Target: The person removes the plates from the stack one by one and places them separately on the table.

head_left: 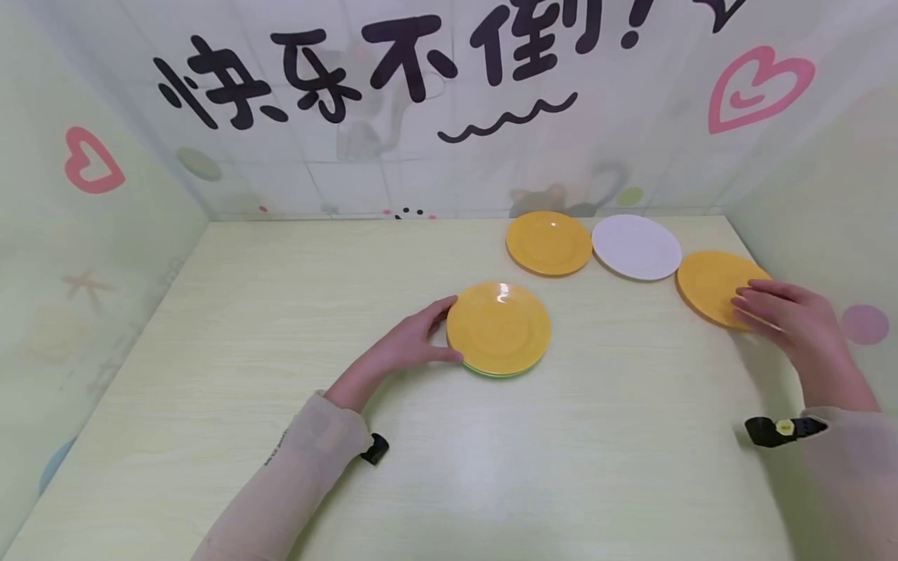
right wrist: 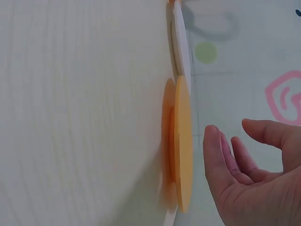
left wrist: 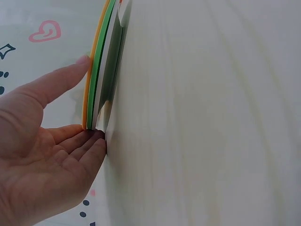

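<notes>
A stack of plates (head_left: pixel 499 331) sits near the middle of the table, yellow on top. Edge-on in the left wrist view, a green plate (left wrist: pixel 95 66) and a white plate (left wrist: pixel 104 56) show beneath the yellow one. My left hand (head_left: pixel 410 343) holds the stack's left side, thumb and fingers spread around the rim. At the far right, my right hand (head_left: pixel 807 323) hovers over a single yellow plate (head_left: pixel 708 284). A gap shows between its loosely bent fingers (right wrist: pixel 214 150) and that plate in the right wrist view; nothing is in this hand.
Along the back edge lie another yellow plate (head_left: pixel 549 243) and a white plate (head_left: pixel 636 247), in a row with the far-right one. Printed walls enclose the light wooden table (head_left: pixel 561 467) at the back, left and right. The right wall (head_left: pixel 842 234) stands close beside my right hand.
</notes>
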Demonstrator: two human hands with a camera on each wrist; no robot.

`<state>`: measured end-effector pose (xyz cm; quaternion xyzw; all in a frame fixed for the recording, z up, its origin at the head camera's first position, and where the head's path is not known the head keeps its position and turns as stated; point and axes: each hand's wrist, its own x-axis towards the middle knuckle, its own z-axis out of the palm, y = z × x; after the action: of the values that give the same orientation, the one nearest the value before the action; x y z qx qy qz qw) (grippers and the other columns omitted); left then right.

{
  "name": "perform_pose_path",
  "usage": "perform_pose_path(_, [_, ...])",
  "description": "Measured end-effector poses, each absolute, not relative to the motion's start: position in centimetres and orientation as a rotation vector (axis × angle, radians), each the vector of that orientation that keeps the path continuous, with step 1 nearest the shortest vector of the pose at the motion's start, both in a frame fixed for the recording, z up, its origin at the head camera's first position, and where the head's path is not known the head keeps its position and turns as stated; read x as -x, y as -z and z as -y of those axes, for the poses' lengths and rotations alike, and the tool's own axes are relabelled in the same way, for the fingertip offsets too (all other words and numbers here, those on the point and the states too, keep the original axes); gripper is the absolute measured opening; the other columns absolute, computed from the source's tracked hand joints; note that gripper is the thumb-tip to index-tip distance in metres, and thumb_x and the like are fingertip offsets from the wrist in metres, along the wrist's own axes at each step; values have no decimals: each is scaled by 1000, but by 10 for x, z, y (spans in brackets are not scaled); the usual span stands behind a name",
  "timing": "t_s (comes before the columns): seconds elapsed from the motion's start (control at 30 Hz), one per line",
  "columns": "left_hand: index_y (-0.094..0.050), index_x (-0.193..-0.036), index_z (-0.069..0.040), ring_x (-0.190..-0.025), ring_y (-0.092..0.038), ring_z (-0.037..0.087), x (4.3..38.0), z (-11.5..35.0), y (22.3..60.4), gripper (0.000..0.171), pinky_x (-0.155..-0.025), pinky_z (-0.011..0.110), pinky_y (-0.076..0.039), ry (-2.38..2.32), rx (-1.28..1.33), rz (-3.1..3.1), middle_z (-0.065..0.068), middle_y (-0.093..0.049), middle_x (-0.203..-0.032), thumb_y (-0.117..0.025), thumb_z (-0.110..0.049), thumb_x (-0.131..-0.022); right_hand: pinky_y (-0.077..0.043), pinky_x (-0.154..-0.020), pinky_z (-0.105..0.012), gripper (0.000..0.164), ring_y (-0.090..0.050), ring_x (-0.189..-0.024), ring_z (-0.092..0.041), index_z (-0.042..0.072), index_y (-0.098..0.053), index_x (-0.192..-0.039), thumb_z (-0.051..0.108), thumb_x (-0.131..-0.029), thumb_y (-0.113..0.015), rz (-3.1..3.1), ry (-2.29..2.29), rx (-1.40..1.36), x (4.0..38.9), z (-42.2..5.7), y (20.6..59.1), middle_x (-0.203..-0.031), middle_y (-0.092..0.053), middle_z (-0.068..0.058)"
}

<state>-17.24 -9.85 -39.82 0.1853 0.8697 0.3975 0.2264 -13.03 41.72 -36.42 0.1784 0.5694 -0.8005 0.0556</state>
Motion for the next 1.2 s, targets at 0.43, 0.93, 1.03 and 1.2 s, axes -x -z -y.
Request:
perform_pose_path(0.43, [-22,-159,-9,-151,-31,27,172,99,399,96,-125,42,-28,-1108,-525,-2395,10,-28,-165,-81,-24,-85,-62,-73,-22,18,-74,-84,-7,17,-73,-92,4,-97,-61,-1810,2281,-330,164,-353,367,-89,-76,5])
perform_pose_path(0.93, [-22,-159,-9,-151,-30,26,173,98,401,95,-125,41,-27,-1127,-518,-2381,8,-27,-165,-80,-24,-85,-59,-83,-18,43,-70,-87,2,-5,-44,-135,16,-101,-58,-2049,1859,-252,192,-272,377,-90,-72,17])
perform_pose_path(1.03, [-22,-159,-10,-151,-30,26,173,98,401,96,-125,41,-27,-1125,-516,-2382,8,-27,-165,-81,-24,-85,-60,-82,-19,45,-70,-86,2,-8,-42,-137,14,-101,-57,-2056,1813,-210,195,-259,381,-88,-71,17])
perform_pose_path(1.2, [-22,-159,-9,-151,-31,27,173,99,400,95,-125,42,-27,-1130,-526,-2380,9,-27,-165,-80,-23,-85,-61,-82,-21,48,-70,-85,-1,-10,-43,-140,14,-101,-58,-2067,1704,-161,196,-240,385,-89,-71,12])
